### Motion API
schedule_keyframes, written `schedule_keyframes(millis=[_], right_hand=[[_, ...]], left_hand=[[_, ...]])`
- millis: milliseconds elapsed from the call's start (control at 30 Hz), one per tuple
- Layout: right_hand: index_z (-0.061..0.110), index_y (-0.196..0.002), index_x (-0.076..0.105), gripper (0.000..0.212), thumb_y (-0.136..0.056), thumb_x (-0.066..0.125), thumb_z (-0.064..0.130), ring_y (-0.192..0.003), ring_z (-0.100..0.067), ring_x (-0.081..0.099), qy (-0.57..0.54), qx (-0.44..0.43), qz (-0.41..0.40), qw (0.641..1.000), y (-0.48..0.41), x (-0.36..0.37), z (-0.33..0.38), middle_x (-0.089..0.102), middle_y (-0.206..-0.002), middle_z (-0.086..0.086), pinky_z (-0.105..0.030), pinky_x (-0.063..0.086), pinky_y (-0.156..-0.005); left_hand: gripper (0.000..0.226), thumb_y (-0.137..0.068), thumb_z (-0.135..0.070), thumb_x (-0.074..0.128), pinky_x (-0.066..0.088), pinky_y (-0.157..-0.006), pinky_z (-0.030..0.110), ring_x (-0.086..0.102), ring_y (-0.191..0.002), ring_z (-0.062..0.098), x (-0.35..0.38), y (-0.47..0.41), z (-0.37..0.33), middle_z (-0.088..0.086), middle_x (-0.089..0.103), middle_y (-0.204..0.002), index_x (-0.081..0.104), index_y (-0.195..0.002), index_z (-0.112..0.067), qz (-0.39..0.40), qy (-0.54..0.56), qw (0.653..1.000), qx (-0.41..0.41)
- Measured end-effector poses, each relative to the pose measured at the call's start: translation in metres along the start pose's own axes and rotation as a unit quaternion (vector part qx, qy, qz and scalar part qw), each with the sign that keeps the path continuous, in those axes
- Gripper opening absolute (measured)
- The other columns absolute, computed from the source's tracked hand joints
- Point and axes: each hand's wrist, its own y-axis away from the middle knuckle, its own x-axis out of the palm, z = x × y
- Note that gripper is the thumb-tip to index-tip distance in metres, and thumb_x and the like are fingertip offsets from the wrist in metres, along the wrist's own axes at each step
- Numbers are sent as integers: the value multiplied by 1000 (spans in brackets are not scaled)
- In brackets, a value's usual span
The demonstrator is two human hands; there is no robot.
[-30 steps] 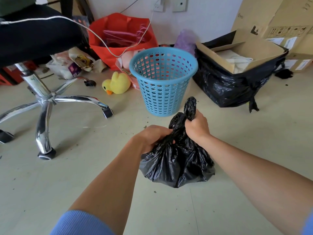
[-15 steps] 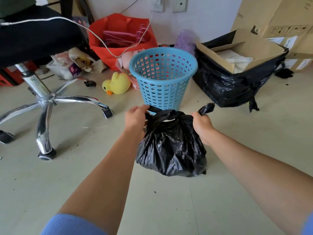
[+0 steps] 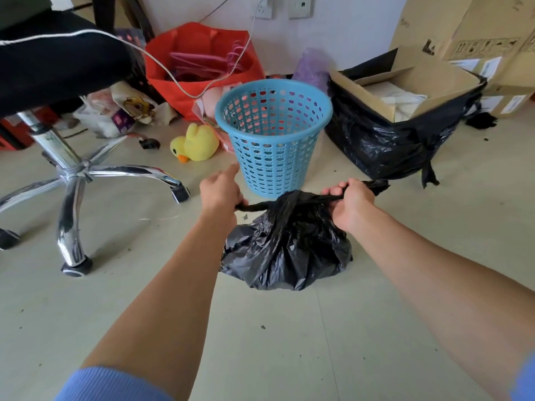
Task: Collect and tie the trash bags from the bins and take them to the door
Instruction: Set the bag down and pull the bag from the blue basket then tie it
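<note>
My left hand [image 3: 221, 193] and right hand [image 3: 351, 205] each have fingers curled round a twisted end of the black trash bag [image 3: 286, 247], stretched apart near the blue bin [image 3: 273, 134]

Blue ribbed sleeves [image 3: 115, 383], bare forearms [image 3: 173, 285]

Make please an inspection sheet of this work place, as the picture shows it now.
Surface: pale floor, small dark crumbs scattered.
Job's things: black trash bag between the hands, its two twisted ends held apart; blue bin upright behind it, no liner seen.
Clutter: yellow duck toy and red bag beyond the bin.
Hands: left hand and right hand each grip one twisted end.
Cables: white cable runs over the office chair toward the wall socket.
Surroundings: that chair at left; cardboard box in a large black bag at right.
</note>
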Motion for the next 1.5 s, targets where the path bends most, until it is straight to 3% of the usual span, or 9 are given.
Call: schedule_keyframes(millis=[233, 400, 500, 633, 800, 933, 1133, 1367, 1500], right_hand=[[10, -76, 40, 25, -94, 24, 7, -43, -16, 33, 123, -42, -124, 984, -25, -44, 34, 37, -63, -5, -39, 54, -71], [14, -75, 51, 35, -100, 37, 34, -56, -18, 52, 344, -49, -85, 934, -23, -35, 30, 55, -66, -2, -32, 48, -61], [13, -89, 62, 47, -95, 43, 56, -68, -22, 56, 554, -30, -7, 832, -17, -32, 30, 66, -81, -6, -28, 44, -58], [15, -104, 65, 48, -79, 70, 56, -60, -16, 45, 672, 52, 85, 734, -8, -32, 23, 56, -82, -1, -23, 36, -49], [9, -99, 70, 32, -79, 79, 33, -58, -22, 69, 725, 138, 145, 659, -1, -29, 29, 74, -84, -12, -19, 47, -41], [-3, -91, 69, 15, -81, 75, 5, -38, -6, 53, 648, 84, 126, 746, -13, -41, 27, 68, -67, -12, -14, 44, -36], [6, -87, 64, 7, -85, 71, 8, -51, -10, 58, 372, 110, 162, 907, -10, -44, 21, 63, -75, -8, -19, 51, -45], [15, -79, 60, 14, -87, 70, 10, -71, -13, 56, 494, 5, 220, 841, 4, -31, -16, 60, -77, 1, -27, 51, -61], [8, -79, 60, 22, -88, 71, 25, -67, -19, 41, 537, -183, 202, 798, 8, -28, -29, 47, -70, -5, -29, 39, -56]], left_hand=[[28, -79, -17, 55, 40, -59, 35, 39, -58, 23, -43, -16, 40, 4, 36, -54, 38, -57, -14, -158, -240, 953, 98], [49, -81, -63, 57, 50, -84, 37, 59, -84, 20, -21, 4, 40, -1, 63, -83, 53, -105, -21, 80, -549, 826, 103], [71, -70, -82, 50, 47, -93, 42, 61, -89, 23, -18, 3, 49, -1, 62, -83, 63, -92, -15, 194, -656, 729, 24], [64, -71, -68, 66, 29, -56, 29, 40, -54, 19, -16, 8, 60, 2, 39, -57, 39, -59, -11, 255, -586, 767, -58], [70, -63, -66, 75, 18, -54, 30, 25, -48, 19, -19, 7, 53, -1, 28, -51, 27, -55, -16, 276, -543, 789, -78], [58, -57, -63, 79, 34, -58, 29, 41, -53, 21, -29, 3, 51, 2, 47, -55, 54, -62, -11, 323, -540, 774, -73], [46, -79, -53, 69, 35, -45, 23, 42, -47, 17, -25, 6, 46, 5, 54, -66, 67, -82, -6, 308, -448, 837, -69], [38, -79, -51, 70, 42, -96, 38, 53, -105, 22, -17, 8, 50, 0, 58, -108, 66, -98, -18, 324, -519, 790, -35], [44, -81, -56, 66, 44, -68, 33, 53, -70, 23, -16, 15, 49, 2, 64, -70, 63, -93, -14, 342, -507, 787, -81]])
